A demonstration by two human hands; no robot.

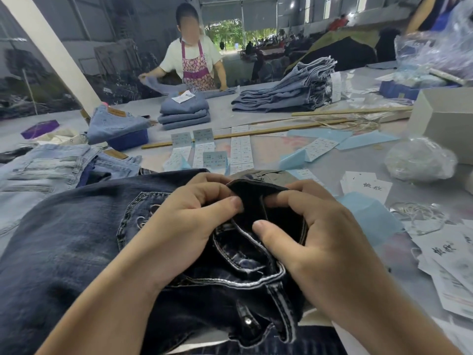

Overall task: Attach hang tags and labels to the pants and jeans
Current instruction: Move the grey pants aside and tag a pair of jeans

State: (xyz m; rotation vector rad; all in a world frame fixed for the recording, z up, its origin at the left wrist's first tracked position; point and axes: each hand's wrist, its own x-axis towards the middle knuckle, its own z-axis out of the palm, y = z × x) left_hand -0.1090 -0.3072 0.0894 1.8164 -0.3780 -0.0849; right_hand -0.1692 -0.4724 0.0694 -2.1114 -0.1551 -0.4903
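Head view, read left to right. At 9 o'clock, light jeans (pixel 51 162) lie flat on the table (pixel 358 175), apparently waiting their turn. From 8 o'clock to centre spreads the dark jeans (pixel 64 239), back pocket (pixel 133 216) up, waistband pulled toward the worker. The left hand (pixel 184 221) pinches the waistband edge, fingers curled over the fold and thumb pressing from the near side; this probably holds the band open and taut. Just right of it, the right hand (pixel 314 231) grips the same band, thumb set on the inner stitching, fingers wrapped behind. Neither hand visibly holds a tag; the two grips likely expose the spot where one would go. At 12 o'clock, label sheets (pixel 217 149) lie in rows near the dark jeans. Beyond them stand folded jeans (pixel 184 111) and a taller stack (pixel 294 90), both with paper tags showing, and a person in an apron (pixel 195 62) folds another pair. At 3 to 4 o'clock, hang tags (pixel 368 185) lie loose beside the right hand, with strings (pixel 414 211) nearby.
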